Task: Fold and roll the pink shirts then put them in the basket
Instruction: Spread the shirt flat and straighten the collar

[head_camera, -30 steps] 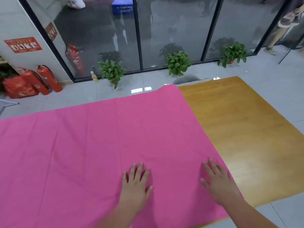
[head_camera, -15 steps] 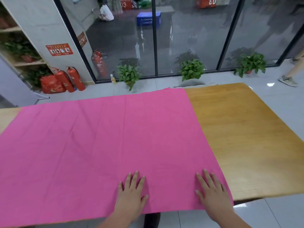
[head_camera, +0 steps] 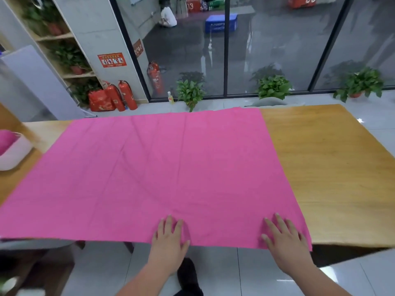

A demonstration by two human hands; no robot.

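The flat pink cotton shirt (head_camera: 162,171) lies spread across the middle of the wooden bench (head_camera: 333,167). The left hand (head_camera: 168,238) and right hand (head_camera: 284,238) have slid back to its near hem at lower centre. Both press flat, fingers apart, gripping nothing. Smoothing looks done, so folding comes next. The white basket (head_camera: 15,154) sits at the left edge.

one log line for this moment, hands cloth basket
stage: pink shirt spread, unfolded | left hand: flat on near edge | right hand: flat on near right corner | basket: left end of table, pink inside

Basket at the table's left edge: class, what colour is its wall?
The basket is white, seen at the left edge of the head view.
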